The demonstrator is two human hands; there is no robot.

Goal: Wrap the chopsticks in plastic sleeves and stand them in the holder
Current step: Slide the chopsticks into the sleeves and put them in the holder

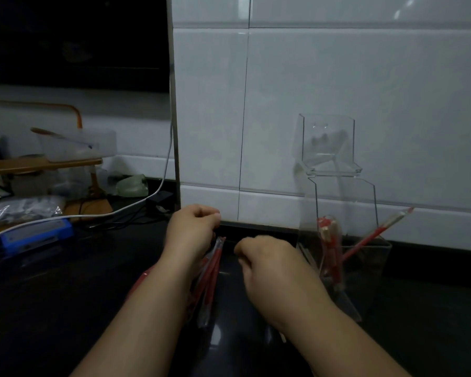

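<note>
The left hand [193, 229] has its fingers curled round the top of a bundle of red-printed clear plastic sleeves [211, 276], which hangs down toward the glossy black countertop [65, 308]. The right hand [272, 268] sits just beside it, fingers curled under; whether it holds a chopstick I cannot tell. Wrapped chopsticks [331, 248] already stand in the clear square plastic holder [378, 270] to the right. The step probably goes best by teasing one sleeve's mouth open, steadying the rest, and feeding the sticks in straight.
</note>
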